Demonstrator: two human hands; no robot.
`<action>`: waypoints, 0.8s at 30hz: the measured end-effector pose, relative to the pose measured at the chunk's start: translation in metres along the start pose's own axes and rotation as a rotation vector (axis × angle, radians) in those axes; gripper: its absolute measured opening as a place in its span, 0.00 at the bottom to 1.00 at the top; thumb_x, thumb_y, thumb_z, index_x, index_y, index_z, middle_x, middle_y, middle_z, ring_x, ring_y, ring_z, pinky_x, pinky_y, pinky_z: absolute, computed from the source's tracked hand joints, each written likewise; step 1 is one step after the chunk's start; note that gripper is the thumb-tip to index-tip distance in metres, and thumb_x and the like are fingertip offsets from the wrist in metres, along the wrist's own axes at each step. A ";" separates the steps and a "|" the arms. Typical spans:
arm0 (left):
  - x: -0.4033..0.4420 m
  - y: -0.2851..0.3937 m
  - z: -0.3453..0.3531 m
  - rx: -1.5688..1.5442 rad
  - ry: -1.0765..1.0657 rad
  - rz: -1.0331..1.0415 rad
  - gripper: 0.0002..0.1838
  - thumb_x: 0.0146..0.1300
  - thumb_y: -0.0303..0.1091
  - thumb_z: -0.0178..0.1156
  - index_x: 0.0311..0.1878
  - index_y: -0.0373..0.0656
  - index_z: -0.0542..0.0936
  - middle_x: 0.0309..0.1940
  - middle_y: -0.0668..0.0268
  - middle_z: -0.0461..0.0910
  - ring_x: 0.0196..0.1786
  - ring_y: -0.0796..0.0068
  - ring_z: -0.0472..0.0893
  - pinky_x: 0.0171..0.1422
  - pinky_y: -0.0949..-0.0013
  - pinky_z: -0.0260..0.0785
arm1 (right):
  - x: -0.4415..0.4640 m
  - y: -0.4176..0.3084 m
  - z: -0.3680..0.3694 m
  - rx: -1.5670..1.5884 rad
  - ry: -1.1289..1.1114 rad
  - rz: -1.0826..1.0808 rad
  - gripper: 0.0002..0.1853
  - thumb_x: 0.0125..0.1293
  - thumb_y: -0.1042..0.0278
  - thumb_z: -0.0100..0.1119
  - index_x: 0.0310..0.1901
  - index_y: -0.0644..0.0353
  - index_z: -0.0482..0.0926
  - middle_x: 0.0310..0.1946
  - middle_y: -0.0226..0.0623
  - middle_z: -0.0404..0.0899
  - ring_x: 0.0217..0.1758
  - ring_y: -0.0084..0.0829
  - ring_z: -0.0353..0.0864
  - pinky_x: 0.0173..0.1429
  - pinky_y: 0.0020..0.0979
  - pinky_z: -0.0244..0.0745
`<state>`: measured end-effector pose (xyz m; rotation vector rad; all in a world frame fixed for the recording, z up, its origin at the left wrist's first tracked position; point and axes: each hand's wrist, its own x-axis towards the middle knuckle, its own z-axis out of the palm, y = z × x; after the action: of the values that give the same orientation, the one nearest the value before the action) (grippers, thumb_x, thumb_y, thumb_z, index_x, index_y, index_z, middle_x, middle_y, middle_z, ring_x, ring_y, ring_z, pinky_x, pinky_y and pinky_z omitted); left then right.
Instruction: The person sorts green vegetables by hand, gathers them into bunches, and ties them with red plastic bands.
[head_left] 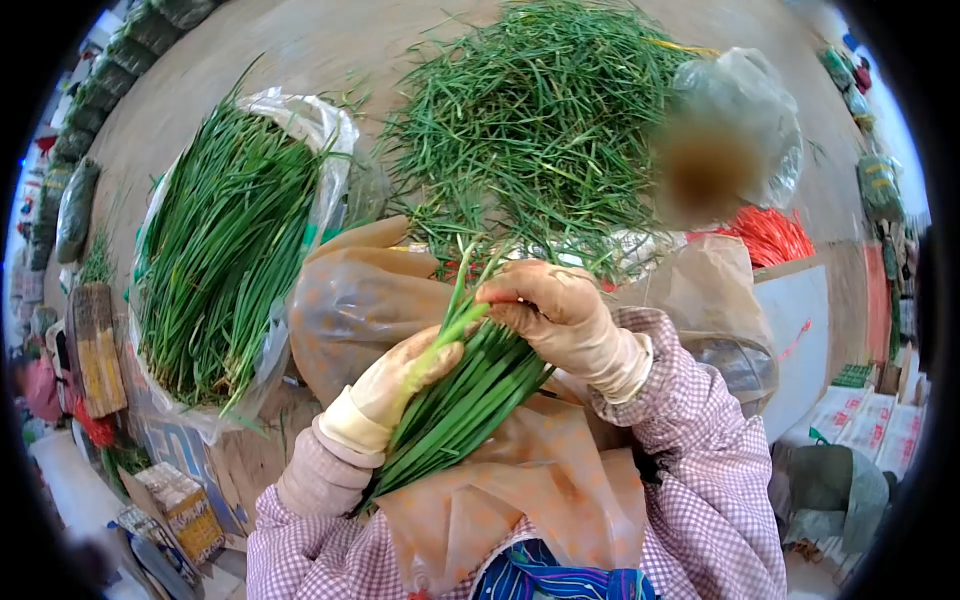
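Observation:
A bunch of garlic chives (465, 415) lies slantwise over my lap, its stalk ends pointing up and away from me. My left hand (400, 385), in a pale stained glove, is closed round the left side of the bunch. At the stalk ends my right hand (565, 315), gloved too, pinches a light green chive stalk (463, 325) between thumb and fingers. Its lower fingers are partly hidden. An orange-dotted plastic apron (520, 480) spreads beneath the bunch over my checked sleeves and clothing.
Ahead is a large loose heap of green leaves (540, 120). On the left stands an open white bag (342, 135) packed with chives. A clear plastic bag (775, 110) and red strings (770, 237) lie to the right. A brown blur covers part of the upper right.

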<state>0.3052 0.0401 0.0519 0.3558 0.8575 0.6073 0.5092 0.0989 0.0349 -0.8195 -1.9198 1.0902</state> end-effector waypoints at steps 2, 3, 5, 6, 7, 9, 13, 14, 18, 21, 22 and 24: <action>0.000 -0.004 0.005 0.110 -0.035 0.023 0.28 0.62 0.33 0.62 0.64 0.37 0.65 0.50 0.65 0.76 0.49 0.78 0.77 0.55 0.73 0.71 | -0.004 0.002 0.010 0.226 0.047 0.190 0.07 0.60 0.75 0.63 0.40 0.62 0.78 0.33 0.36 0.81 0.33 0.29 0.82 0.39 0.27 0.76; 0.005 -0.011 0.003 0.122 -0.039 0.046 0.29 0.61 0.31 0.63 0.64 0.36 0.65 0.51 0.65 0.76 0.50 0.76 0.77 0.56 0.72 0.71 | -0.002 0.002 0.012 0.404 0.186 0.313 0.06 0.62 0.73 0.61 0.40 0.62 0.77 0.29 0.35 0.81 0.31 0.28 0.81 0.36 0.26 0.76; 0.009 -0.018 0.002 0.128 -0.024 0.067 0.30 0.59 0.28 0.64 0.63 0.35 0.65 0.52 0.64 0.76 0.51 0.75 0.76 0.57 0.71 0.70 | 0.003 0.007 -0.001 0.727 0.370 0.457 0.05 0.67 0.70 0.57 0.38 0.62 0.76 0.24 0.34 0.80 0.27 0.26 0.80 0.35 0.25 0.75; 0.009 -0.019 0.001 0.124 -0.005 0.066 0.30 0.58 0.27 0.64 0.63 0.35 0.66 0.51 0.63 0.76 0.51 0.75 0.76 0.58 0.70 0.69 | 0.009 0.008 -0.017 0.747 0.504 0.453 0.05 0.67 0.69 0.56 0.38 0.61 0.76 0.23 0.35 0.80 0.29 0.27 0.81 0.38 0.26 0.76; 0.007 -0.019 0.002 0.125 -0.010 0.062 0.30 0.58 0.27 0.64 0.63 0.35 0.66 0.51 0.63 0.76 0.51 0.75 0.76 0.58 0.70 0.69 | 0.012 0.013 -0.038 0.779 0.632 0.454 0.05 0.67 0.69 0.56 0.39 0.61 0.77 0.24 0.35 0.81 0.29 0.27 0.81 0.40 0.28 0.76; 0.003 -0.016 0.002 0.095 0.067 0.088 0.29 0.58 0.27 0.64 0.62 0.35 0.66 0.51 0.63 0.77 0.51 0.75 0.76 0.59 0.70 0.68 | 0.011 0.022 -0.079 0.342 0.740 0.410 0.07 0.65 0.69 0.58 0.41 0.62 0.77 0.27 0.34 0.81 0.32 0.25 0.80 0.44 0.27 0.76; 0.004 -0.020 -0.004 0.105 0.125 0.129 0.30 0.57 0.28 0.65 0.62 0.35 0.67 0.50 0.64 0.77 0.51 0.75 0.76 0.59 0.70 0.68 | -0.027 0.009 -0.085 -0.275 0.526 0.310 0.17 0.63 0.67 0.62 0.51 0.66 0.76 0.36 0.38 0.82 0.40 0.29 0.81 0.45 0.29 0.76; 0.004 -0.021 -0.003 0.102 0.123 0.122 0.30 0.57 0.28 0.65 0.62 0.35 0.67 0.50 0.64 0.77 0.51 0.75 0.76 0.59 0.70 0.68 | -0.041 -0.003 -0.079 -0.020 0.353 0.515 0.17 0.63 0.65 0.61 0.51 0.65 0.76 0.35 0.39 0.82 0.39 0.30 0.81 0.43 0.29 0.76; 0.006 -0.023 -0.001 0.045 0.106 0.152 0.31 0.56 0.28 0.65 0.62 0.36 0.67 0.51 0.64 0.77 0.52 0.74 0.76 0.60 0.69 0.67 | -0.048 -0.040 -0.045 -0.216 -0.090 0.502 0.16 0.61 0.59 0.62 0.47 0.58 0.78 0.29 0.44 0.80 0.31 0.40 0.82 0.34 0.33 0.76; 0.007 -0.023 0.002 0.087 0.069 0.169 0.33 0.54 0.28 0.67 0.62 0.36 0.66 0.52 0.63 0.76 0.54 0.74 0.75 0.61 0.69 0.66 | -0.050 -0.020 -0.024 -0.253 0.003 0.326 0.10 0.60 0.63 0.62 0.39 0.57 0.78 0.26 0.42 0.79 0.29 0.43 0.80 0.32 0.36 0.74; 0.006 -0.024 0.004 0.168 0.059 0.217 0.34 0.52 0.28 0.68 0.63 0.36 0.66 0.53 0.63 0.75 0.55 0.74 0.74 0.62 0.69 0.65 | -0.049 -0.017 -0.022 -0.290 0.012 0.235 0.08 0.60 0.63 0.62 0.36 0.56 0.78 0.24 0.41 0.78 0.27 0.43 0.79 0.31 0.37 0.74; 0.006 -0.025 0.007 0.247 0.048 0.263 0.36 0.50 0.28 0.69 0.63 0.36 0.65 0.54 0.63 0.74 0.56 0.73 0.73 0.63 0.69 0.64 | -0.047 -0.014 -0.021 -0.425 -0.032 0.106 0.08 0.58 0.63 0.62 0.31 0.56 0.75 0.21 0.39 0.75 0.25 0.42 0.77 0.30 0.38 0.72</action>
<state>0.3228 0.0237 0.0397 0.6881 0.9423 0.7569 0.5489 0.0629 0.0403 -1.1500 -2.1921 0.7644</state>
